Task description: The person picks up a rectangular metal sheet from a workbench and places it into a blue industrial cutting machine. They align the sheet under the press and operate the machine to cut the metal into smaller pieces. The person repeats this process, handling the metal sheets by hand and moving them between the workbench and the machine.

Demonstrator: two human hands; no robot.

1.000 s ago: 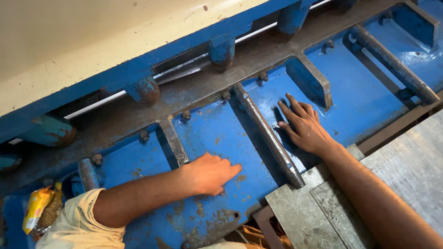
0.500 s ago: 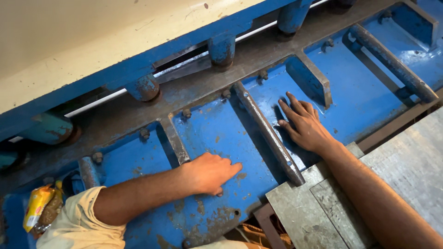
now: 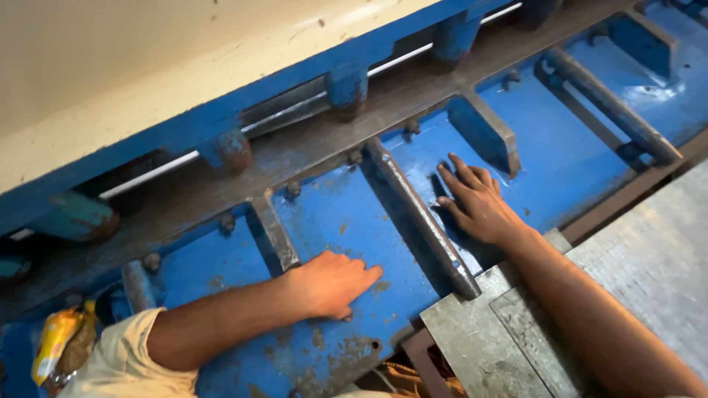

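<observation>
Both hands lie flat on the blue machine bed (image 3: 332,214), left hand (image 3: 332,284) and right hand (image 3: 476,203) either side of the steel rib (image 3: 420,217), fingers spread, gripping nothing. The grey metal sheets (image 3: 479,339) just below the rib look heavy, stiff and sharp-edged, best held by their long sides.

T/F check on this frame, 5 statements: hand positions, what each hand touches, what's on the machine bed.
1. Both hands rest flat on the blue machine bed. True.
2. The left hand grips a wrench. False: it holds nothing, palm down on the blue surface.
3. A grey metal bar runs between the two hands. True.
4. The right hand lies on the grey metal sheets. False: it lies on the blue bed, beyond the sheets; only the forearm passes over them.
5. A yellow wrapper sits at the lower left, beside the left sleeve. True.
</observation>
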